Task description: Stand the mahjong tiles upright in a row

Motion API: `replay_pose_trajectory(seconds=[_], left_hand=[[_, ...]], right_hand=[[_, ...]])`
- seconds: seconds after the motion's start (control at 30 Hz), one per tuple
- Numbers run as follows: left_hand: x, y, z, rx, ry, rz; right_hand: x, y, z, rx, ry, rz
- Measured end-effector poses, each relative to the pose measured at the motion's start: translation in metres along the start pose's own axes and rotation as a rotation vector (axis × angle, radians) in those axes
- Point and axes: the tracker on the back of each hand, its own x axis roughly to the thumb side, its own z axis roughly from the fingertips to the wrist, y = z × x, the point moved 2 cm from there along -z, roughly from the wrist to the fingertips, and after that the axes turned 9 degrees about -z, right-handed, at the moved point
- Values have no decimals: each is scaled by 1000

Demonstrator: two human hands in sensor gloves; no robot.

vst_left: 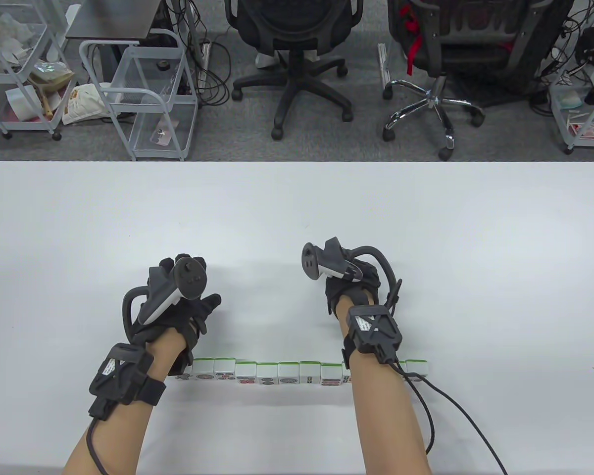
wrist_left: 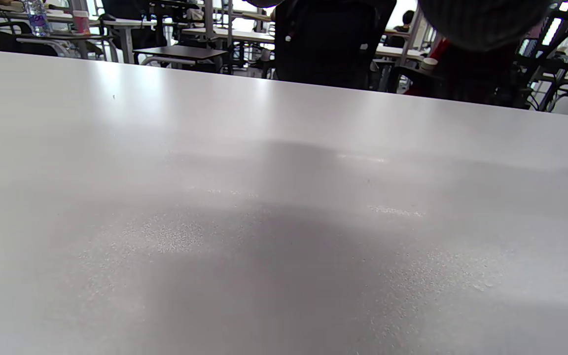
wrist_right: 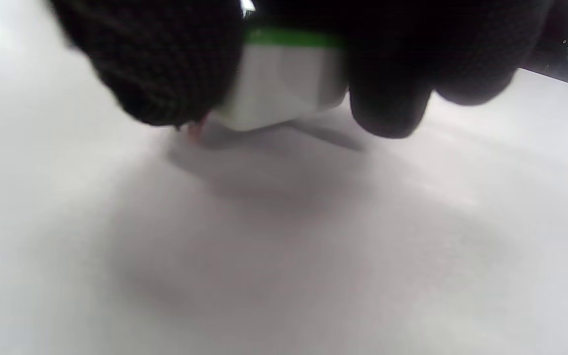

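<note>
A row of several white mahjong tiles with green backs (vst_left: 267, 372) stands near the table's front edge, faces toward me. My right forearm crosses over the row's right part. My right hand (vst_left: 349, 289) is behind the row, over the table's middle. In the right wrist view its fingertips (wrist_right: 165, 74) pinch one white, green-backed tile (wrist_right: 284, 79) that touches or hovers just above the table. My left hand (vst_left: 188, 299) is behind the row's left end, fingers spread, holding nothing. The left wrist view shows only bare table, no fingers.
The white table (vst_left: 297, 208) stretches bare behind both hands. Beyond its far edge stand two black office chairs (vst_left: 297, 44) and wire carts (vst_left: 148, 89). A cable (vst_left: 440, 396) runs from my right wrist across the table's front right.
</note>
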Motion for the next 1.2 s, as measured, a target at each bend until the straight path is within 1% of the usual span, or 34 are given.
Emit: replay_pose_trajectory(seconds=[0.07, 0.1, 0.13, 0.17, 0.27, 0.33, 0.4, 0.43, 0.53, 0.57, 0.6, 0.7, 0.87, 0.9, 0.93, 0.97, 1.0, 1.2], left_hand=[[-1, 0, 1, -1, 2, 2], [-1, 0, 1, -2, 3, 5], [-2, 0, 2, -4, 4, 7], [-2, 0, 2, -4, 4, 8], [-4, 0, 1, -1, 12, 8], [-4, -1, 0, -8, 15, 4], [-5, -2, 1, -9, 17, -1], [-5, -2, 1, -8, 18, -3], [-6, -2, 2, -8, 21, 5], [-6, -2, 2, -9, 22, 6], [-6, -3, 3, -10, 21, 2], [-6, -3, 3, -18, 23, -3], [-9, -4, 5, -19, 29, 9], [-10, -5, 5, -22, 30, 7], [-11, -5, 6, -23, 30, 6], [-11, -6, 6, -26, 32, 6], [-12, -6, 6, -27, 32, 6], [-16, -5, 8, -37, 33, 39]], right_hand=[[-18, -9, 13, 6, -23, -93], [-26, -12, 19, -6, -43, -139], [-40, -13, 30, -39, -61, -206], [-51, -14, 37, -52, -59, -240], [-96, -10, 64, -22, -20, -347], [-122, -6, 79, 26, 8, -388], [-143, -1, 92, 106, 26, -411], [-155, 3, 100, 164, 37, -432], [-176, 14, 113, 243, 56, -470], [-182, 20, 119, 290, 61, -491], [-184, 24, 121, 322, 57, -498], [-182, 39, 131, 470, 22, -511], [-174, 57, 139, 593, 9, -516], [-175, 62, 139, 607, 10, -519], [-176, 61, 139, 616, 1, -546], [-177, 61, 140, 589, 0, -562], [-177, 61, 140, 609, -8, -557], [-180, 61, 137, 590, -13, -645]])
